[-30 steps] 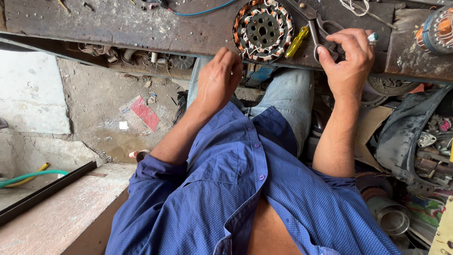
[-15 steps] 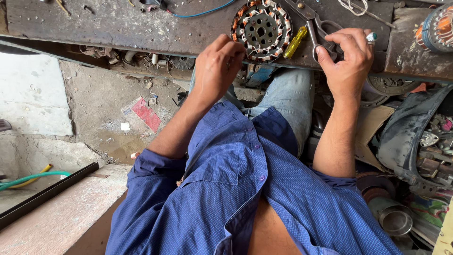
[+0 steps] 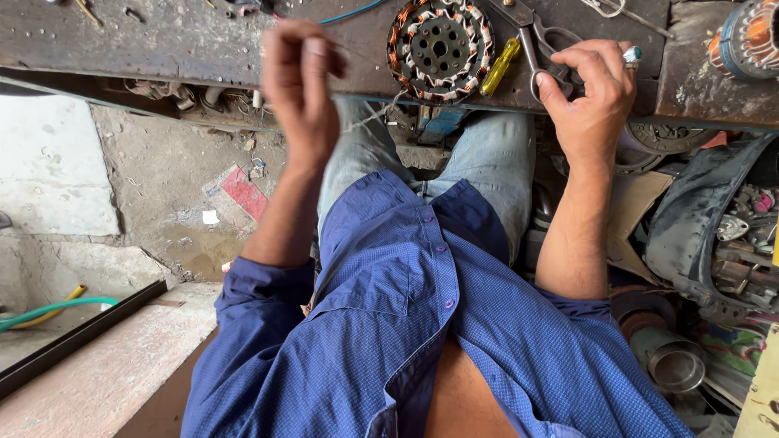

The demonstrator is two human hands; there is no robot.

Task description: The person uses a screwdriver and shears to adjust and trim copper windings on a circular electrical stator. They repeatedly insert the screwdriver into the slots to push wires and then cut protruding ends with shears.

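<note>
**Thread Pulled Taut From the Stator Winding**

Looking down past a blue shirt [image 3: 422, 324] and jeans [image 3: 487, 162]; sitting at a dark, scarred workbench [image 3: 162, 40]; resting a green hose [image 3: 49, 308] down on the left by the concrete floor.

Lifting the left hand [image 3: 296, 89] above the bench edge; fingertips pinched narrow, seemingly on a thin pale thread [image 3: 369, 118]; the grip itself blurred, so hard to say for sure; thread running slack-to-taut from that pinch toward the stator [image 3: 438, 49].

Pressing the right hand [image 3: 588, 97] down on the bench edge; fingers curled, resting against the loop handles of the scissors [image 3: 540, 45]; whether actually gripping them, cannot tell; wearing a ring with a green stone [image 3: 631, 55].

Sitting at the bench's near edge between the two hands: the stator, a round iron core wrapped in copper coils and white lacing; judging it heavy and stiff, the enamelled wire easily nicked; best taken by the outer iron rim, not the coils; thread likely light, limp, prone to slipping, needing a firm fingertip pinch.

Lying just beside the stator: a yellow-handled screwdriver [image 3: 499, 65]; further right, another wound motor part [image 3: 742, 36].
</note>
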